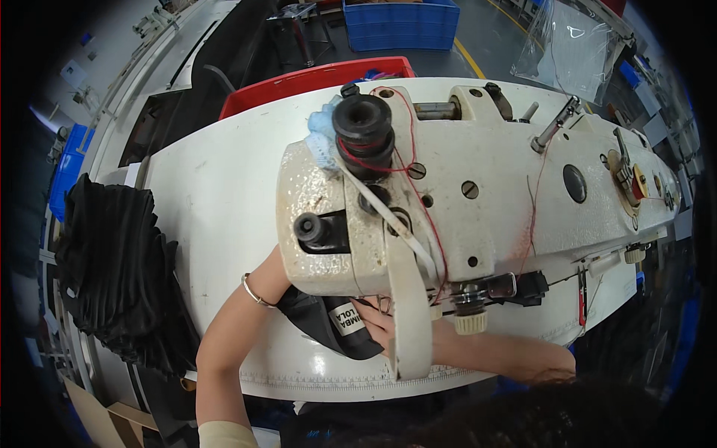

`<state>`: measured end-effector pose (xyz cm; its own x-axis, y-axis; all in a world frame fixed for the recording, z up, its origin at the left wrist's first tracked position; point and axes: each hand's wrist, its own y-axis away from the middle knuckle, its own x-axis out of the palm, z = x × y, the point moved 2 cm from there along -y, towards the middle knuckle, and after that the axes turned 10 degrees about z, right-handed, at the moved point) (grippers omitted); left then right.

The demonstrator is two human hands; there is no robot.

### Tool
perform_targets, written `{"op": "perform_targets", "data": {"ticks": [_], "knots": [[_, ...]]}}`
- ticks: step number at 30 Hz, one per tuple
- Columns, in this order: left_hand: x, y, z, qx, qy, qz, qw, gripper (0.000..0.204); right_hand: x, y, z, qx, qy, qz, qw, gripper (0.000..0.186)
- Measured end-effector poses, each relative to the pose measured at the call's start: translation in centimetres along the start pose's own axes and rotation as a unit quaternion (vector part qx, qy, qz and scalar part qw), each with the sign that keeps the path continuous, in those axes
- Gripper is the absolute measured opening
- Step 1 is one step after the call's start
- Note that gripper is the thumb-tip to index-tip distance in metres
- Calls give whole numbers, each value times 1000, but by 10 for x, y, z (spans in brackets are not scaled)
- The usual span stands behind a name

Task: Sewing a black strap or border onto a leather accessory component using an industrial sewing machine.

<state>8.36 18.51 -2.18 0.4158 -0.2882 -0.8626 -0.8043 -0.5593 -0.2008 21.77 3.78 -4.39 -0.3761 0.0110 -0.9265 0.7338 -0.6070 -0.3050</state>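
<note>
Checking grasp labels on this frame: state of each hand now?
Left hand: mostly hidden under the machine head, at the black fabric; grip cannot be told.
Right hand: resting on the black fabric, partly hidden; grip cannot be told.

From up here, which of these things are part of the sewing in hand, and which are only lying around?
In use:
- black fabric piece with a white label, under the machine head
- sewing machine with red thread
- left hand, mostly hidden under the head
- right hand, on the fabric

Lying about:
- heap of black fabric
- red bin
- blue crate
</note>
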Motion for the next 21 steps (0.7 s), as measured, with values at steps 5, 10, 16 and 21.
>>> {"op": "perform_targets", "data": {"ticks": [5, 10, 16, 21], "knots": [[-8, 2, -4, -6, 19, 32, 999, 24, -1, 6, 2, -23, -15, 141, 990, 18], [-9, 3, -2, -16, 34, 52, 998, 24, -6, 2, -2, 2, -42, 83, 996, 24], [-34, 13, -3, -43, 87, 114, 989, 24, -42, 16, 6, 19, -155, -48, 987, 31], [-68, 46, -32, -141, 217, 41, 965, 23, -92, 85, -80, 265, 472, 40, 840, 21]]}}
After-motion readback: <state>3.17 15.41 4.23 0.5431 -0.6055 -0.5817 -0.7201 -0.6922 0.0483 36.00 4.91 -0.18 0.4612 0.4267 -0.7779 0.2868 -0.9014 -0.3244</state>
